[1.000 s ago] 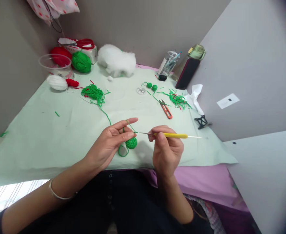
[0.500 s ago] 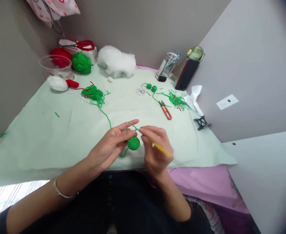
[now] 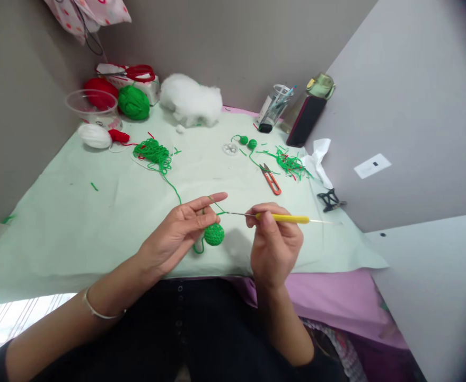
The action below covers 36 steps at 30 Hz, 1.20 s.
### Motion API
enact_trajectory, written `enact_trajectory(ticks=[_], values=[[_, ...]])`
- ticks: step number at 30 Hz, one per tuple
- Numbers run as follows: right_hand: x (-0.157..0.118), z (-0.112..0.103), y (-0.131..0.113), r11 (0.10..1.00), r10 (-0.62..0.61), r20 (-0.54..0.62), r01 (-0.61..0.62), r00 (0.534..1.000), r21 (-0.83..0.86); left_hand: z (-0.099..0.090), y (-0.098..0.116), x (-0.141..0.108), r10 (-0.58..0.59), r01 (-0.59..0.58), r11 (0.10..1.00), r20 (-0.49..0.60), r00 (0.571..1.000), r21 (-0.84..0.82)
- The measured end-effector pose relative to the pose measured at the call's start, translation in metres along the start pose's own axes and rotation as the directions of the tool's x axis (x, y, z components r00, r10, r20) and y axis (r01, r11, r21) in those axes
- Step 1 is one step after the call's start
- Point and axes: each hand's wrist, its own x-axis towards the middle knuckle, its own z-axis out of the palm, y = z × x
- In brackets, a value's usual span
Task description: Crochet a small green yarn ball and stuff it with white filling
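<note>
My left hand (image 3: pixel 185 228) pinches a small green crocheted ball (image 3: pixel 214 234) at its top, with green yarn running over the raised index finger. In my right hand (image 3: pixel 276 241) is a crochet hook (image 3: pixel 284 218) with a yellow handle, held level. Its thin metal tip points left and meets a loop of the yarn just right of my left fingertips. From my left hand the strand leads back to a loose heap of green yarn (image 3: pixel 153 155) on the table.
Orange thread snips (image 3: pixel 271 179) lie beyond my right hand, near green yarn scraps (image 3: pixel 292 163) and two small green balls (image 3: pixel 247 141). White stuffing (image 3: pixel 191 101), yarn balls (image 3: pixel 133 103), a plastic tub (image 3: pixel 91 109), a glass jar (image 3: pixel 274 109) and a phone (image 3: pixel 306 121) stand at the back.
My right hand has moved right, drawing the hook away from my left fingers and turning it level, so its shaft now shows. The green ball has shifted slightly left.
</note>
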Motion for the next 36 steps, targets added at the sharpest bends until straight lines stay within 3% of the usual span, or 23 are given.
enact_trajectory(ticks=[3, 7, 11, 14, 15, 16, 17, 18, 21, 23, 28, 32, 36], values=[[0.007, -0.001, -0.001, 0.972, 0.185, 0.033, -0.187, 0.982, 0.140, 0.000, 0.003, 0.000, 0.065, -0.067, 0.993, 0.019, 0.998, 0.102], [0.004, 0.008, 0.002, 0.962, 0.252, 0.144, -0.264, 0.957, 0.072, 0.003, 0.003, 0.002, 0.098, -0.092, 0.986, -0.036, 0.995, 0.142], [0.015, 0.006, 0.001, 0.989, 0.139, 0.349, -0.147, 0.927, -0.001, 0.001, 0.008, 0.008, 0.106, -0.102, 0.991, -0.050, 0.993, 0.084], [0.048, -0.011, 0.004, 0.951, 0.147, 0.582, 0.047, 0.800, -0.305, -0.006, 0.017, 0.015, 0.117, -0.114, 0.992, -0.061, 0.991, 0.057], [0.062, -0.019, 0.008, 0.857, 0.213, 0.599, 0.147, 0.772, -0.493, -0.009, 0.020, 0.018, 0.130, -0.127, 0.991, -0.069, 0.989, 0.041], [0.076, -0.025, 0.012, 0.668, 0.288, 0.546, 0.244, 0.787, -0.703, -0.012, 0.024, 0.021, 0.140, -0.139, 0.990, -0.073, 0.987, 0.023], [0.090, -0.032, 0.018, 0.401, 0.366, 0.457, 0.306, 0.810, -0.863, -0.015, 0.029, 0.024, 0.151, -0.151, 0.989, -0.073, 0.986, 0.004], [0.104, -0.038, 0.026, 0.281, 0.380, 0.380, 0.286, 0.843, -0.916, -0.018, 0.034, 0.028, 0.158, -0.159, 0.987, -0.067, 0.985, -0.010], [0.133, -0.049, 0.048, 0.129, 0.428, 0.281, 0.249, 0.859, -0.960, -0.022, 0.052, 0.036, 0.179, -0.180, 0.983, -0.035, 0.983, -0.026], [0.142, -0.053, 0.060, 0.094, 0.460, 0.267, 0.253, 0.847, -0.963, -0.022, 0.065, 0.040, 0.200, -0.200, 0.979, -0.002, 0.980, -0.039], [0.143, -0.066, 0.058, 0.157, 0.513, 0.308, 0.266, 0.801, -0.951, -0.022, 0.089, 0.041, 0.244, -0.239, 0.966, 0.039, 0.969, -0.098], [0.138, -0.072, 0.030, 0.373, 0.526, 0.448, 0.278, 0.723, -0.886, -0.024, 0.094, 0.039, 0.259, -0.252, 0.958, 0.040, 0.965, -0.135], [0.132, -0.057, 0.004, 0.620, 0.454, 0.592, 0.241, 0.666, -0.747, -0.022, 0.090, 0.041, 0.255, -0.242, 0.959, 0.072, 0.964, -0.145]])
